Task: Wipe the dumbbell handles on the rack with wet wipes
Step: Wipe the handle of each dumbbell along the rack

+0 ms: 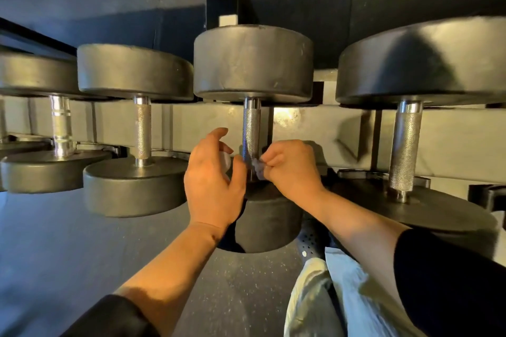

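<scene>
Several black dumbbells lie on a rack [210, 123], their knurled steel handles pointing toward me. Both hands are at the near end of the middle dumbbell's handle [251, 128]. My right hand [294, 168] pinches a crumpled wet wipe [258, 170] against the right side of that handle, just above the near weight [262, 224]. My left hand [210, 189] is on the handle's left side, its fingers curled round a white piece [226, 160] that looks like more of the wipe; the palm hides most of it.
Neighbouring handles stand to the left [142, 128], far left [60, 123] and right [405, 145]. Speckled dark floor [82, 254] lies below the rack. My light trouser leg [342, 298] and black shoe [312, 241] sit under the right forearm.
</scene>
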{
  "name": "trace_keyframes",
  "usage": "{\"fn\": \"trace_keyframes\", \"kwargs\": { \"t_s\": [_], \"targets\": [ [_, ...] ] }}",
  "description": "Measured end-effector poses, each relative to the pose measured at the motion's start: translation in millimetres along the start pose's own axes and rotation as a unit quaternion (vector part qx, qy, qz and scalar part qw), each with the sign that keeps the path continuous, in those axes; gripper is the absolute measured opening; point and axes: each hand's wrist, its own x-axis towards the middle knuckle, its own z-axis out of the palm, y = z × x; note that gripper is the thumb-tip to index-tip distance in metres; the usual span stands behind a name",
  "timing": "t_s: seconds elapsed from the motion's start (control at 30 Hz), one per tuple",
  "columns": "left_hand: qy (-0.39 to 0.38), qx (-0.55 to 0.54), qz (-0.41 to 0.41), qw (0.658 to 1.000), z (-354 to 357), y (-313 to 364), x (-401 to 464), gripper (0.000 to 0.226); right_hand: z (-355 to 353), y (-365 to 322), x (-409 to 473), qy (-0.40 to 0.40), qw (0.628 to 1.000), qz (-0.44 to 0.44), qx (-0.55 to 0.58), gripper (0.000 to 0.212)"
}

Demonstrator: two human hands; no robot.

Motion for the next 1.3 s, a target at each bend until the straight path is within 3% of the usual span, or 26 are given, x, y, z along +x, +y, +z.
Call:
{"fn": "trace_keyframes", "kwargs": {
  "t_s": [0.07, 0.2, 0.3, 0.47, 0.67, 0.83, 0.97, 1.17, 1.23, 1.3],
  "targets": [
    [-0.001, 0.006, 0.002, 1.000, -0.3, 0.6, 0.2, 0.050, -2.7, -1.1, 0.8, -0.014, 1.000, 0.004, 0.008, 0.006],
    [-0.001, 0.013, 0.004, 1.000, 0.1, 1.5, 1.3, 0.046, -3.2, -10.7, 16.1, 0.161, 0.978, -0.084, 0.102, 0.006],
    [0.004, 0.015, 0.007, 1.000, 1.1, -0.3, 1.8, 0.043, 0.8, -17.0, 30.1, 0.189, 0.965, -0.130, 0.125, 0.016],
    [0.009, 0.007, 0.016, 1.000, 1.5, -2.5, 1.9, 0.037, 9.8, -0.1, 19.2, 0.146, 0.974, -0.167, 0.047, 0.013],
    [0.010, 0.002, 0.016, 1.000, 0.7, -1.7, 1.8, 0.039, 8.3, -0.1, 6.1, -0.024, 0.991, -0.107, -0.070, 0.007],
    [0.008, -0.019, 0.004, 1.000, -0.9, -2.2, 1.9, 0.040, 0.7, -21.0, 22.4, 0.157, 0.967, -0.200, -0.016, 0.019],
    [0.005, -0.054, -0.002, 0.999, -1.5, -3.4, 0.9, 0.041, 3.2, -17.4, 22.3, 0.130, 0.960, -0.227, -0.100, 0.016],
    [0.004, -0.117, 0.013, 0.993, -2.3, -8.8, 0.6, 0.035, 11.1, -0.4, 4.4, -0.010, 0.960, -0.215, -0.178, 0.008],
    [0.005, -0.178, 0.009, 0.984, -6.1, -11.1, 1.2, 0.033, 12.0, -3.3, 4.7, -0.002, 0.965, -0.185, -0.186, 0.007],
    [0.003, -0.260, -0.023, 0.965, -10.1, -15.0, 5.4, 0.036, 14.9, -16.1, 3.9, 0.076, 0.969, -0.194, -0.132, 0.004]
  ]
}}
